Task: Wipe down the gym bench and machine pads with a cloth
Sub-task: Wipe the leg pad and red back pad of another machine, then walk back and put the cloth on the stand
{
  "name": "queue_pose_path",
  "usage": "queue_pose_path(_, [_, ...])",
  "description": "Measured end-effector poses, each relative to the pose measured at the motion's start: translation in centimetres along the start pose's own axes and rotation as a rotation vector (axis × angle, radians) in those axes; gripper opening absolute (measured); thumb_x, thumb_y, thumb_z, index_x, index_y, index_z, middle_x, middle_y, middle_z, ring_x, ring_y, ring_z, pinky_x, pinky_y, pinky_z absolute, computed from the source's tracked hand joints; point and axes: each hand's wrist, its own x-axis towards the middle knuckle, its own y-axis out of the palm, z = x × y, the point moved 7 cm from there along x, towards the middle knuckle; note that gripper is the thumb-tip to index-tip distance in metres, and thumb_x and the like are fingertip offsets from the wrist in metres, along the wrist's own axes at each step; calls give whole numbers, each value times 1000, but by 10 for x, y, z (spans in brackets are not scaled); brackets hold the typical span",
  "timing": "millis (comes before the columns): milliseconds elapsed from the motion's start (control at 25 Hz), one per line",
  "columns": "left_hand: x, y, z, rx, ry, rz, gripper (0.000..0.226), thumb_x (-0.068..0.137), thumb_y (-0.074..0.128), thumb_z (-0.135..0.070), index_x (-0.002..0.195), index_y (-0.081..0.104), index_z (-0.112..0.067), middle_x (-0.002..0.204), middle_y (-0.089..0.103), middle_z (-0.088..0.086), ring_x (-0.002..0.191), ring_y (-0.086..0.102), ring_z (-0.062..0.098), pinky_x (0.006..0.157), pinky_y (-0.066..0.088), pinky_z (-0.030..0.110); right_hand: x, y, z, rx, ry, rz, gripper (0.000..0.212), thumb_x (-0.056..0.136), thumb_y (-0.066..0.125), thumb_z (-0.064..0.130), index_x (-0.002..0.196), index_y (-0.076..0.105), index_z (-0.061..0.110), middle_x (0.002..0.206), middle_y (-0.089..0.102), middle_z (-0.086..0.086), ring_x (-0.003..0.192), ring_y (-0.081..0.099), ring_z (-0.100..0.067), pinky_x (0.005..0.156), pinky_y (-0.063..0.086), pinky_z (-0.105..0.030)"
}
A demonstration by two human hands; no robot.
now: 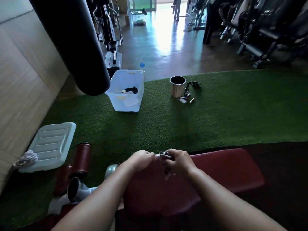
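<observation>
Right hand (178,161) grips cloth (164,155) on pad (225,172) far edge, lower centre, likely to wipe; left hand (143,160) curled beside, hold unclear.

Most of the cloth (164,155) hides inside the right hand (179,161); a blurry bit hangs below. The left hand (141,160) curls its fingertips out of sight, so I cannot tell if they hold anything. The punching bag (71,39) is cut off at the top. The little things (186,99) near the far edge of the turf (166,130) are too small to tell. The gym machines (266,30) are dark and blurry.
</observation>
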Motion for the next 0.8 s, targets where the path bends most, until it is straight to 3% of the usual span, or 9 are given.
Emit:
queue_pose_path(120, [-11,-8,-40,434,193,-46,64,82,53,-75,127,69,-32,127,67,-3,121,59,18,102,50,36,-10,-47,5,50,41,-130,15,84,75,28,99,78,27,83,78,6,74,72,-6,71,60,-32])
queue_pose_path(200, [-13,-1,-77,609,306,-99,68,87,58,-71,144,56,-34,143,56,-4,137,46,22,112,42,40,-20,-84,0,54,58,-243,20,86,77,31,105,79,27,93,78,8,87,71,-8,77,54,-24])
queue_pose_path(440, [-2,61,-210,897,531,-106,69,89,60,-65,150,45,-36,147,48,-5,140,38,24,113,36,53,-76,-202,-57,138,160,-521,17,90,76,33,105,79,26,100,79,6,95,70,-11,84,50,-26])
queue_pose_path(800, [-2,301,-463,1027,944,42,65,88,59,-65,141,53,-28,135,55,-1,134,44,25,103,43,47,-244,-432,-243,196,349,-958,18,91,73,36,105,79,27,97,77,11,98,69,-9,88,54,-27])
